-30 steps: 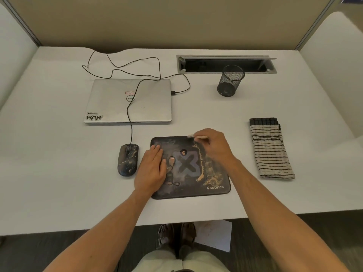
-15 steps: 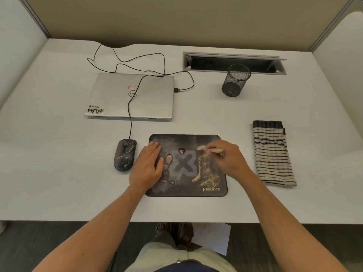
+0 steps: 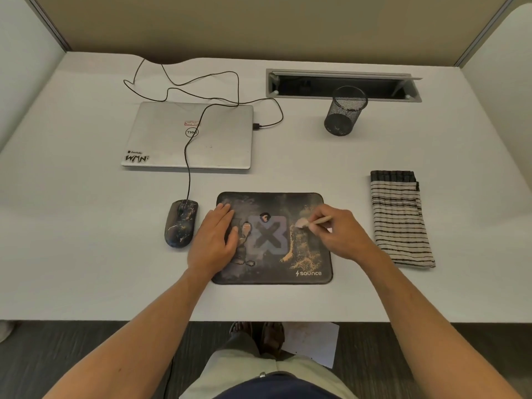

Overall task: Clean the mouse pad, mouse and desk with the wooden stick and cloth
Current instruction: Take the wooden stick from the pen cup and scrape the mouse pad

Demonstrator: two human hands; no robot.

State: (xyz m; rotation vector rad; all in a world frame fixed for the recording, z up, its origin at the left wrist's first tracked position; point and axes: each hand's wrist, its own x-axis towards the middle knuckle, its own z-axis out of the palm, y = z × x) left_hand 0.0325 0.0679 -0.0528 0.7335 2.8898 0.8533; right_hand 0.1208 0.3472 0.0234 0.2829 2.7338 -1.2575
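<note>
2 hands are at work on the mouse pad [image 3: 272, 239], which lies flat on the desk [image 3: 86, 269] near its front edge. Left hand [image 3: 214, 240] rests with straight fingers pressed on the pad's left part, pinning it. Right hand [image 3: 338, 233] pinches the wooden stick [image 3: 315, 221], fingers curled round the shaft, with the blurred tip end meeting the pad's right half beside the tan grit there.

The step in hand looks like scraping crusted dirt off the pad. To do it well, I judge that the stick should lie at a low angle so it lifts the grit rather than digging into the fabric. Short strokes in 1 direction, toward a single edge, would gather the debris instead of spreading it. The pinning palm matters: a soft pad will creep or wrinkle under a sideways push, so pressure from it should stay firm and near the worked patch without covering the smears close to the thumb, which also need attention.

The mouse [image 3: 180, 223], itself speckled, sits just beside the pad's left edge and touches neither hand. The striped cloth [image 3: 400, 218] lies folded and untouched to the right of the pad, near enough for wiping loosened dust afterwards.
</note>
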